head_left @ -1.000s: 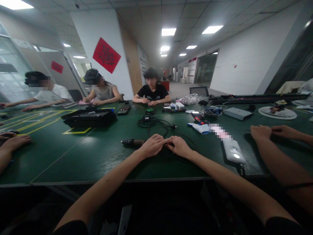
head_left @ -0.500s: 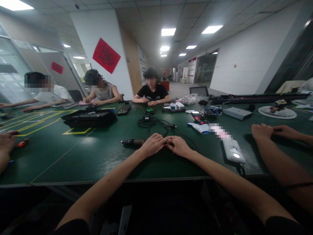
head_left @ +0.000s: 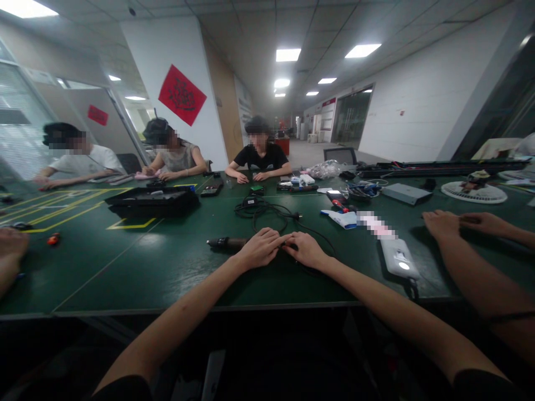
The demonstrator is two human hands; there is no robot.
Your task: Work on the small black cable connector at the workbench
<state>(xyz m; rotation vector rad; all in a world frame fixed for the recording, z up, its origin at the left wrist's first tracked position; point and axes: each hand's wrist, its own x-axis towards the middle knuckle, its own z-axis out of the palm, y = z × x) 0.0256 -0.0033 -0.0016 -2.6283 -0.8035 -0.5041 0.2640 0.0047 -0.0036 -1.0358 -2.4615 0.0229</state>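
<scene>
As the electric screwdriver lay partly under the left hand, nearside of the power cord, lifting risked snagging loops, though whether its or the right hand's fingers clamped was unclear.

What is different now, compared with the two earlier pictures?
A small orange item, near the left edge, lies farther right than in the previous picture, apart from the neighbour's hand. The person in white has pulled in an outstretched arm; the person in black has lowered one hand to the table. The wearer's left hand, right hand and the dark tool stayed in place.
</scene>
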